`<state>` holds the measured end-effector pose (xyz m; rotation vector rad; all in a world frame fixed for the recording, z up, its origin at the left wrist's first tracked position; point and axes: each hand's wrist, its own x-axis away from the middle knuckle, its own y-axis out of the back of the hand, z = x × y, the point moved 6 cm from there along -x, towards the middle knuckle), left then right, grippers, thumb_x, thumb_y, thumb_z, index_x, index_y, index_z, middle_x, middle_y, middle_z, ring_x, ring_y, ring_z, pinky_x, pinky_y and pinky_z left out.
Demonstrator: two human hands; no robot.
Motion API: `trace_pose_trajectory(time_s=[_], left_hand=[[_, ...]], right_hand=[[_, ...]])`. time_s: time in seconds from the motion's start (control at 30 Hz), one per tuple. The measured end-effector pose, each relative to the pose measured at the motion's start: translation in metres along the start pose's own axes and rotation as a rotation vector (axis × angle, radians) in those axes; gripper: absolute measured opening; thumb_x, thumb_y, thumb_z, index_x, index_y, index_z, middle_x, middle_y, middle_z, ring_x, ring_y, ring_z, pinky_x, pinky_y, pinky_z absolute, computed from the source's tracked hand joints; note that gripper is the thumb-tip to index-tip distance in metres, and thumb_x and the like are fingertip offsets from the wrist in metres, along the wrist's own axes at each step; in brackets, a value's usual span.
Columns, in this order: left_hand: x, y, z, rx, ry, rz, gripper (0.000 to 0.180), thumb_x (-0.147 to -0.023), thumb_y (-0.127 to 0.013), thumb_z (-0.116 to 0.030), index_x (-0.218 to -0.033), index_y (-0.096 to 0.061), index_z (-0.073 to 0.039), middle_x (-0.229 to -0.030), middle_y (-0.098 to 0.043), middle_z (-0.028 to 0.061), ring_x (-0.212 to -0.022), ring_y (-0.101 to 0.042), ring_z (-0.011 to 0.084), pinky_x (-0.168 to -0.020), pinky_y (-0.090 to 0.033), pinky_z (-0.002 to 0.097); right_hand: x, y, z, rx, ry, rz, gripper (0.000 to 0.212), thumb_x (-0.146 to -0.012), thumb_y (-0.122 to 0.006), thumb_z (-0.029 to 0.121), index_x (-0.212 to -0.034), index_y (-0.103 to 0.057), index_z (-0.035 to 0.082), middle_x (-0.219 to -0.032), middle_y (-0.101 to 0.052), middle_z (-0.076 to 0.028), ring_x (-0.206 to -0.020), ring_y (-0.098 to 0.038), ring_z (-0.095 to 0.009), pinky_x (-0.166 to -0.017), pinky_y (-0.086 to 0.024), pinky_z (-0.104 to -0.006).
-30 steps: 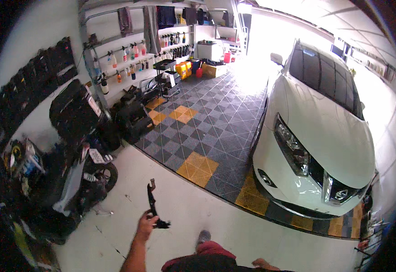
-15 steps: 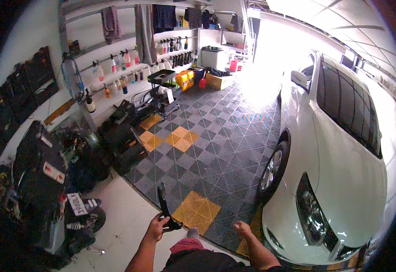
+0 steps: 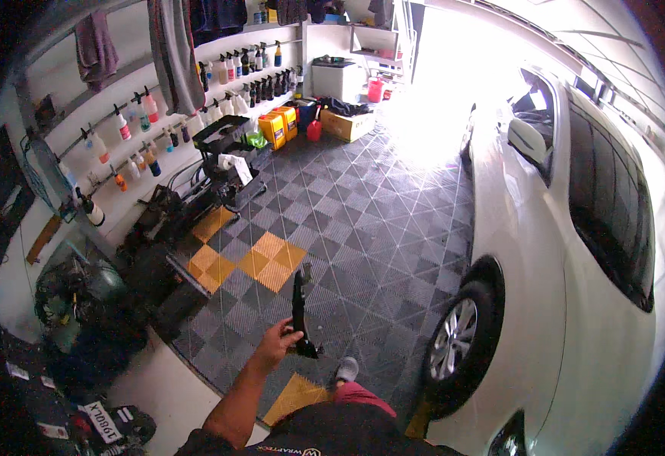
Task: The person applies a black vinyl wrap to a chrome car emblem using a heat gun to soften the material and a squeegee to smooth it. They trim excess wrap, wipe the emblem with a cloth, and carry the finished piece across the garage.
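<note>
My left hand [image 3: 275, 343] is closed on a long, narrow black plastic piece [image 3: 299, 308], gripping it near its lower end. The piece stands roughly upright in front of me, above the grey tiled floor; its exact kind is not clear. My right hand is out of the picture. To my right is the white car [image 3: 534, 304], with its front wheel [image 3: 454, 338] nearest me.
A black wheeled cart [image 3: 230, 163] stands ahead on the left, before racks of spray bottles [image 3: 256, 64]. Yellow jugs [image 3: 273, 129] and a cardboard box [image 3: 347, 125] sit farther back. A motorcycle [image 3: 81, 380] is at the lower left.
I have stepped forward onto the tiles, alongside the car. My left hand carries the black piece along, now more upright. My right hand has dropped out of view.
</note>
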<state>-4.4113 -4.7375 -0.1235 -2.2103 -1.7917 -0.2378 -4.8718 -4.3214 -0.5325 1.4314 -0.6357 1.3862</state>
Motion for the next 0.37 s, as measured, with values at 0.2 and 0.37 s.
trace_pose_trajectory(time_s=[0.2, 0.37], left_hand=[[-0.154, -0.002, -0.031, 0.221, 0.074, -0.102, 0.035, -0.089, -0.062, -0.015, -0.121, -0.052, -0.008, -0.095, -0.060, 0.0022, -0.089, -0.062, 0.0175, -0.074, -0.054, 0.0359], [-0.267, 0.017, -0.074, 0.332, 0.063, -0.317, 0.034, -0.087, -0.063, -0.015, -0.118, -0.053, -0.005, -0.096, -0.060, 0.0027, -0.086, -0.061, 0.0171, -0.071, -0.053, 0.0350]], right_hand=[[-0.068, 0.223, 0.358, 0.588, 0.548, -0.279, 0.033, -0.080, -0.061, 0.036, -0.079, -0.067, 0.003, -0.081, -0.066, -0.017, -0.070, -0.063, -0.031, -0.063, -0.050, -0.0423], [-0.075, 0.390, 0.693, 0.177, 0.744, -0.220, 0.032, -0.084, -0.057, 0.031, -0.089, -0.064, 0.000, -0.087, -0.065, -0.022, -0.081, -0.065, -0.035, -0.073, -0.049, -0.0476]])
